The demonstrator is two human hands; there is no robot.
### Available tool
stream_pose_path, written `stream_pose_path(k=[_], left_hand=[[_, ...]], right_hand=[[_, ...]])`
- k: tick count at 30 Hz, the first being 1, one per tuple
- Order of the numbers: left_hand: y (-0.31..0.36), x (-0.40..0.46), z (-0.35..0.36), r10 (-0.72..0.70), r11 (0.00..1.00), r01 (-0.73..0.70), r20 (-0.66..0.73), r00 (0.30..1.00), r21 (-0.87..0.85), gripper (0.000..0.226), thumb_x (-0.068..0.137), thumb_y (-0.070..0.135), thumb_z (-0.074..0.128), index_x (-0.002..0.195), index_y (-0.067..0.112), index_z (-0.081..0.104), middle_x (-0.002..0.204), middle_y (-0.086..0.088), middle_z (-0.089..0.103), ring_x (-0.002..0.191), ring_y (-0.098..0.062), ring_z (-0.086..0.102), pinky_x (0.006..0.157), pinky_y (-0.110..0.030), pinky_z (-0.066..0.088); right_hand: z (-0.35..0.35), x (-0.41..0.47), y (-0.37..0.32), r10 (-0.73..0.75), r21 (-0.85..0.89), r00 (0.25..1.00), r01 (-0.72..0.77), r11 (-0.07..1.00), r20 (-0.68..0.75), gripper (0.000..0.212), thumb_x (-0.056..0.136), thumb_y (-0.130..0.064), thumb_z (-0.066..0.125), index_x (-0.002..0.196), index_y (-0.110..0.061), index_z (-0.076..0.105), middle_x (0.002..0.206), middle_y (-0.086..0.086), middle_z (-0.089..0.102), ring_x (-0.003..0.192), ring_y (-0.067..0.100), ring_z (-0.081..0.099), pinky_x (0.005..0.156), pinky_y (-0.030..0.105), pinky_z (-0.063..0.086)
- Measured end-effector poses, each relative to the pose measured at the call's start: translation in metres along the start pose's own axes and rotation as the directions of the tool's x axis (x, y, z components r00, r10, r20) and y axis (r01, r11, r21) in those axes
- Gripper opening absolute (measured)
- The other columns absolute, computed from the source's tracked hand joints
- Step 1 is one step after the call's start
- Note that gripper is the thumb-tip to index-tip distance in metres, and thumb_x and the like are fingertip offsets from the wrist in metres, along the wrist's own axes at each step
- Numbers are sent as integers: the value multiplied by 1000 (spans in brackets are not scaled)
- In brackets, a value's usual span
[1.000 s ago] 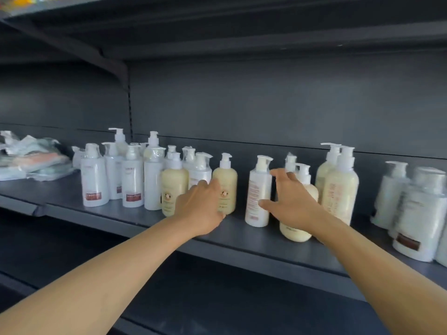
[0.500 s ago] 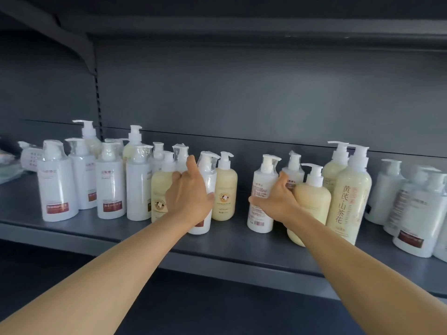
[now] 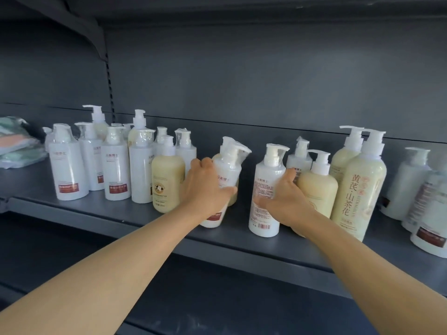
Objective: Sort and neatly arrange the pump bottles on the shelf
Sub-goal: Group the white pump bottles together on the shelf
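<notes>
The fingers (image 3: 205, 163) of the left hand (image 3: 205, 189) are curled round a white pump bottle (image 3: 226, 172), which now leans to the right with its base near the front edge of the shelf (image 3: 145, 221) — half a second ago it stood upright against the cream bottle (image 3: 167, 182) in the left group, so it has been pulled out of that row. The right hand (image 3: 284, 199) has closed in too: a second ago it reached with fingers spread, now it wraps the second white bottle (image 3: 266, 189), fingers hidden behind it, thumb near the barcode side, hard against the squat cream bottle (image 3: 316, 189). Both white bottles look ready to join the white cluster (image 3: 67, 170) at left — the tall yellow bottles (image 3: 358, 189) stay right.
</notes>
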State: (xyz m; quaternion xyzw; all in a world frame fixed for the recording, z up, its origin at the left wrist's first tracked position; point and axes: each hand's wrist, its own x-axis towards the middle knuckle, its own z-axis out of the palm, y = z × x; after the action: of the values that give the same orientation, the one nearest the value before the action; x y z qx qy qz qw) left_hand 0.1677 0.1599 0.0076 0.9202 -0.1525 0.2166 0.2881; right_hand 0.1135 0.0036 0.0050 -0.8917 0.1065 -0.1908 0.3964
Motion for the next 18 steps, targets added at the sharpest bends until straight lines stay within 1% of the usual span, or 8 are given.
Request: stream_pose_path(k=[2, 4, 6, 7, 9, 12, 16, 18], left_hand=[[-2, -3, -2, -24, 990, 29, 36, 999, -140, 56, 73, 46, 71, 110, 12, 45, 105, -2, 54, 93, -20, 58, 72, -35, 49], [-3, -10, -3, -29, 974, 40, 54, 998, -223, 51, 76, 43, 71, 106, 14, 42, 100, 3, 57, 91, -19, 60, 76, -38, 52], [-6, -17, -3, -36, 954, 66, 109, 993, -292, 52, 78, 37, 71, 112, 15, 38, 103, 4, 55, 94, -18, 58, 78, -38, 52], [-9, -21, -1, -38, 945, 88, 161, 986, -316, 56, 78, 33, 72, 117, 15, 36, 106, 4, 54, 96, -17, 57, 78, -36, 50], [-15, -28, 4, -42, 936, 126, 253, 967, -328, 62, 77, 24, 74, 122, 17, 31, 115, 2, 52, 102, -18, 54, 77, -32, 47], [-21, -32, 7, -55, 937, 143, 272, 961, -319, 63, 75, 22, 75, 121, 16, 32, 123, -3, 52, 108, -22, 53, 77, -32, 48], [-14, -39, 5, -20, 950, 103, 274, 962, -294, 66, 72, 26, 78, 120, 16, 33, 122, -2, 54, 107, -22, 56, 85, -41, 52], [-6, -46, 6, 12, 947, 81, 286, 958, -310, 70, 70, 27, 78, 123, 17, 33, 122, 0, 55, 108, -22, 57, 89, -45, 51]], right_hand=[[-4, -7, 1, -10, 21, 1000, 9, 1000, 6, 52, 84, -15, 66, 105, -14, 19, 106, 5, 48, 93, 21, 49, 72, 30, 40], [-6, -14, 3, -14, 64, 1000, 14, 998, 7, 53, 83, -15, 67, 106, -16, 19, 108, 4, 48, 95, 21, 50, 73, 30, 39], [-4, -20, 5, -4, 110, 1000, 2, 994, 13, 58, 80, -17, 70, 108, -18, 20, 111, 2, 47, 101, 21, 50, 77, 31, 41], [-2, -23, 7, 2, 107, 1000, -4, 994, 18, 61, 78, -19, 73, 109, -19, 21, 113, 2, 47, 103, 20, 50, 78, 31, 42], [5, -30, 11, 1, 55, 1000, -2, 998, 14, 66, 76, -22, 76, 113, -18, 22, 116, 2, 46, 105, 20, 50, 80, 31, 43], [10, -36, 13, -18, 2, 999, 18, 1000, -33, 59, 78, -21, 73, 109, -16, 22, 122, 6, 48, 111, 24, 53, 81, 31, 45], [3, -47, 15, 17, 12, 999, -16, 1000, -45, 61, 78, -18, 73, 115, -16, 25, 123, 6, 50, 113, 25, 54, 85, 34, 49], [-7, -59, 16, 37, 25, 998, -35, 999, -59, 59, 79, -18, 72, 115, -15, 25, 116, 2, 51, 106, 22, 55, 77, 29, 48]])
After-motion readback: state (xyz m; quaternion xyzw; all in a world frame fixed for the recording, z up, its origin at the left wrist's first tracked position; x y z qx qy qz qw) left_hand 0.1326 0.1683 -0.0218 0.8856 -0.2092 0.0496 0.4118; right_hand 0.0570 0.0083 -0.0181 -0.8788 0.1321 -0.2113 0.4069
